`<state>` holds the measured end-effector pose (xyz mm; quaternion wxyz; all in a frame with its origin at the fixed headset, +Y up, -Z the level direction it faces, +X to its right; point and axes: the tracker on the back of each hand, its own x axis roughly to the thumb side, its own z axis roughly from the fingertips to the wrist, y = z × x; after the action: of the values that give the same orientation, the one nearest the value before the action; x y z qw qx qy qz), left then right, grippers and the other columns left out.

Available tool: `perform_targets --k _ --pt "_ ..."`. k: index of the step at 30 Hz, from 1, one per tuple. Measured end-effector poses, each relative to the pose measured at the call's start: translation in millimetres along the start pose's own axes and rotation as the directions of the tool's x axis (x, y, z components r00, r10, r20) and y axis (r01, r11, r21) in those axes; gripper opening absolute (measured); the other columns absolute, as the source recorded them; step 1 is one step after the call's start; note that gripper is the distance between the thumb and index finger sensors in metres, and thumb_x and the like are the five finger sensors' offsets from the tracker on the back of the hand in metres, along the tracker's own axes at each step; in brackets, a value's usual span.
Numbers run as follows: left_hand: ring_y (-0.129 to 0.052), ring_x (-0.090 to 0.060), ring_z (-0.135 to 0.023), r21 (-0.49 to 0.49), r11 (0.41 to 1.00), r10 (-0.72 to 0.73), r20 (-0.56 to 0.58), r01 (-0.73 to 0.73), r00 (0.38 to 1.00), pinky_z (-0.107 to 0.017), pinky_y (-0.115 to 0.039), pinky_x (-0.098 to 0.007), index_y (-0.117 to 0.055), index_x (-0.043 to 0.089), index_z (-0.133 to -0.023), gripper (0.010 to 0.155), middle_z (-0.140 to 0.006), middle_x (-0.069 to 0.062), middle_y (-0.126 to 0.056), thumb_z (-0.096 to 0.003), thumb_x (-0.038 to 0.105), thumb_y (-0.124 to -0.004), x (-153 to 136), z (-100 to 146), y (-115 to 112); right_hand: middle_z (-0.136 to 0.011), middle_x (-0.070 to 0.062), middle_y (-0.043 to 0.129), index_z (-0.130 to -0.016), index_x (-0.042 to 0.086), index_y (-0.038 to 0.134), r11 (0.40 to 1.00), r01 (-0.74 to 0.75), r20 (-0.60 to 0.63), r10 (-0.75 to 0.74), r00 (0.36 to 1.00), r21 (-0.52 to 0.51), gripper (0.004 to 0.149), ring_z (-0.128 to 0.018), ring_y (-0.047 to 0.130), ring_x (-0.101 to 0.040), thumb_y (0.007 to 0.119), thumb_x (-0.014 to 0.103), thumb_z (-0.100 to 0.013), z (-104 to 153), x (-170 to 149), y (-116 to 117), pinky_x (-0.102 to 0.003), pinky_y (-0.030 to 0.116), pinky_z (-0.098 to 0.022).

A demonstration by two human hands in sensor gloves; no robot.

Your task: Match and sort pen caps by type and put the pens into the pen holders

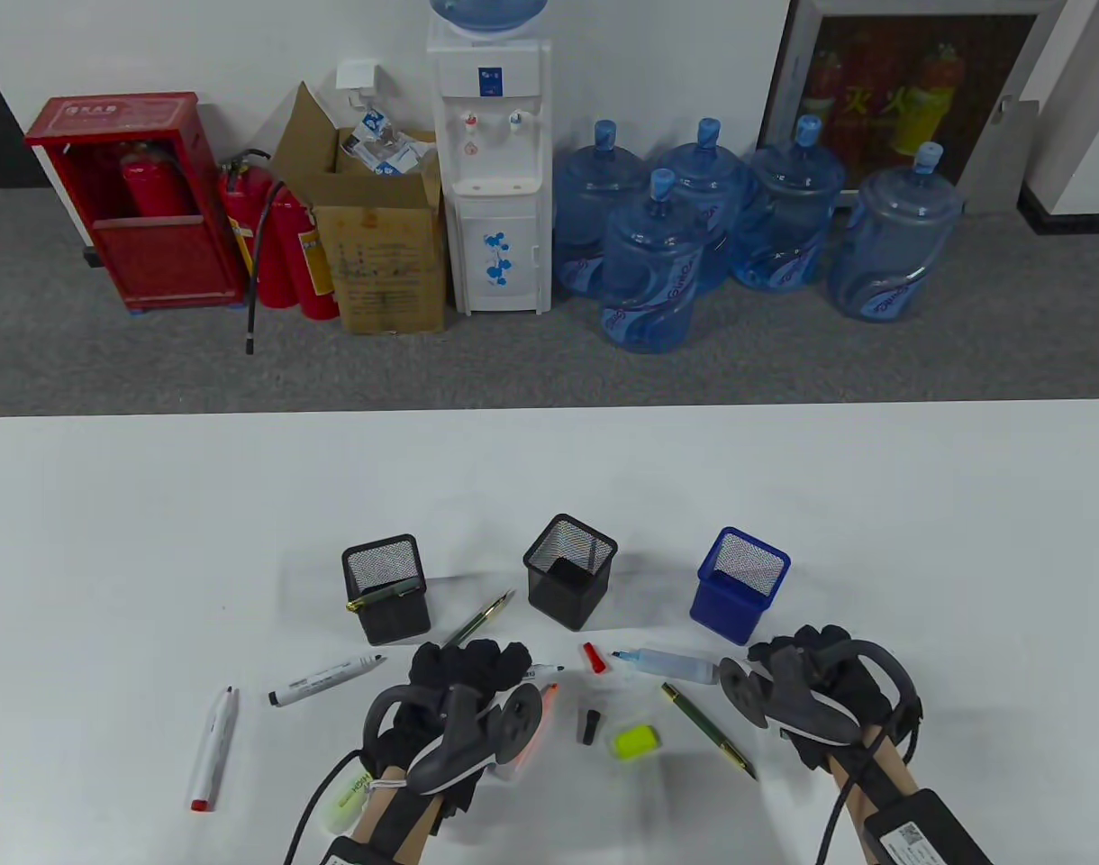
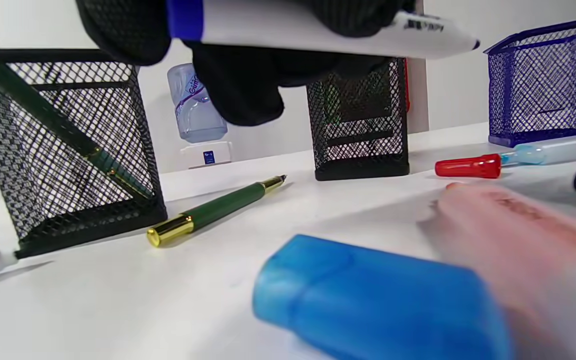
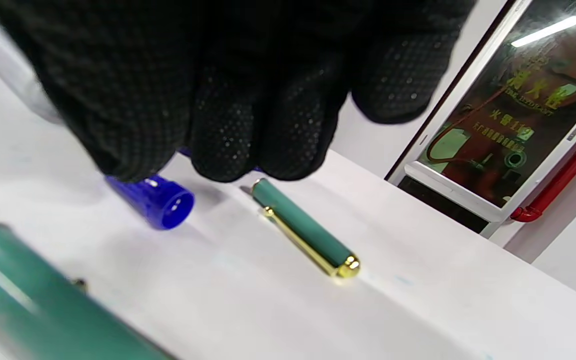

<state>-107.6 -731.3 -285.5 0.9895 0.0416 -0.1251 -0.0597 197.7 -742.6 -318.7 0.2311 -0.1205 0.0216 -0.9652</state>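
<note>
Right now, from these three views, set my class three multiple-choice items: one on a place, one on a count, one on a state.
1. Where is the green pen that is already stowed?
A. left black holder
B. middle black holder
C. blue holder

2. How many mesh holders on the table are black?
A. one
B. two
C. three

3. The white marker in the left hand is:
A. capped
B. uncapped
C. lying on the table

Key:
1 A, the left wrist view shows it leaning inside that holder's mesh.
2 B, the table view shows two black and one blue.
3 B, its bare tip sticks out past the fingers.
</note>
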Motion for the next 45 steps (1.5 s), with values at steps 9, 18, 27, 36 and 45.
perform_targets --k 9,18,27,36,45 --pt "-0.098 -0.023 -0.077 -0.009 1.0 0.028 -0.001 -0.028 1.0 -0.073 -0.067 -0.061 -0.066 0.04 -0.099 0.056 -0.097 0.004 -0.08 -0.0439 0.029 -0.065 -0.5 -1.0 -3.4 -0.072 0.015 0.102 -0.083 0.03 0.085 0.998 -0.059 0.029 0.058 0.998 0.026 0.058 -0.067 0.105 -0.008 0.093 0.041 -0.027 -7.0 14.6 8.2 -0.04 0.089 -0.058" --pt "-0.097 -0.023 -0.077 0.018 0.997 0.081 0.004 -0.081 0.997 -0.073 -0.067 -0.06 -0.066 0.04 -0.099 0.056 -0.097 0.006 -0.08 -0.0438 0.029 -0.065 -3.3 -0.3 5.3 -0.087 0.003 0.092 -0.1 0.029 0.07 0.977 0.213 0.05 -0.214 0.975 0.03 0.064 -0.071 0.098 -0.018 0.081 0.034 -0.038 1.2 14.3 -36.7 -0.048 0.085 -0.061" --pt "-0.097 -0.022 -0.078 0.044 0.992 0.117 0.039 -0.118 0.992 -0.073 -0.067 -0.06 -0.066 0.04 -0.099 0.056 -0.097 0.006 -0.08 -0.0438 0.029 -0.065 4.7 1.6 5.6 -0.071 0.005 0.101 -0.081 0.027 0.086 0.588 0.751 0.096 -0.765 0.637 -0.3 0.05 -0.052 0.109 -0.011 0.087 0.038 -0.033 3.0 28.9 -70.0 -0.035 0.097 -0.045" --pt "-0.097 -0.022 -0.078 0.07 0.983 0.164 0.058 -0.168 0.985 -0.073 -0.068 -0.06 -0.065 0.04 -0.099 0.056 -0.097 0.007 -0.079 -0.044 0.03 -0.065 12.1 3.3 5.0 -0.063 0.006 0.105 -0.08 0.022 0.087 0.409 0.87 0.089 -0.89 0.447 -0.274 0.05 -0.043 0.111 -0.005 0.082 0.043 -0.034 4.0 48.3 -45.9 -0.031 0.098 -0.037" --pt "-0.098 -0.022 -0.078 0.094 0.974 0.202 0.073 -0.208 0.977 -0.073 -0.069 -0.059 -0.065 0.04 -0.099 0.056 -0.097 0.007 -0.08 -0.0438 0.03 -0.065 16.2 3.9 2.4 -0.066 0.008 0.103 -0.082 0.023 0.084 0.227 0.954 0.051 -0.969 0.241 -0.195 0.051 -0.046 0.11 -0.004 0.08 0.045 -0.036 0.6 51.8 -31.6 -0.031 0.097 -0.041"
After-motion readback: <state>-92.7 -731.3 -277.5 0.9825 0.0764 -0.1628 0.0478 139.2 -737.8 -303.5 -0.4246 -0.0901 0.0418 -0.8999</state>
